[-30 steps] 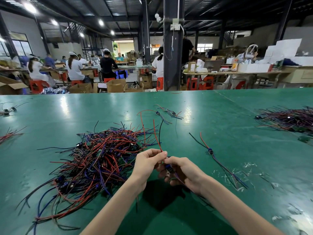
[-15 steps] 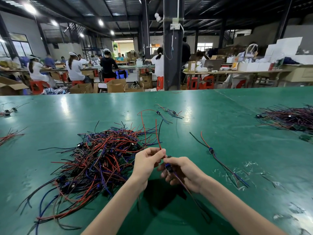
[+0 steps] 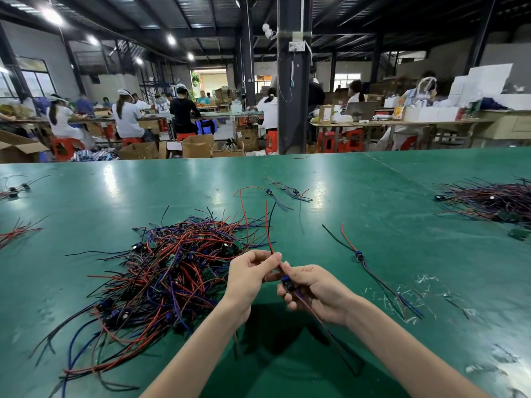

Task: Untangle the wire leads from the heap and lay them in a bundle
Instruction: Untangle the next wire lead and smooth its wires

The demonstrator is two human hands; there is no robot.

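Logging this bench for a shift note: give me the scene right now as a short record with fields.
surface: green table
source: heap of tangled red, black and blue leads, left of both hands
left grip: left hand pinches the held lead by its red wire
right grip: right hand holds the same lead at its small blue part
set aside: single lead lying alone right of the hands
far right: another wire pile

head cam, one wide-angle view | worn on head, looks forward and down across green table (image 3: 373, 196) | left hand (image 3: 248, 272), right hand (image 3: 317, 291) near, low centre | workshop hall (image 3: 172, 90) far behind
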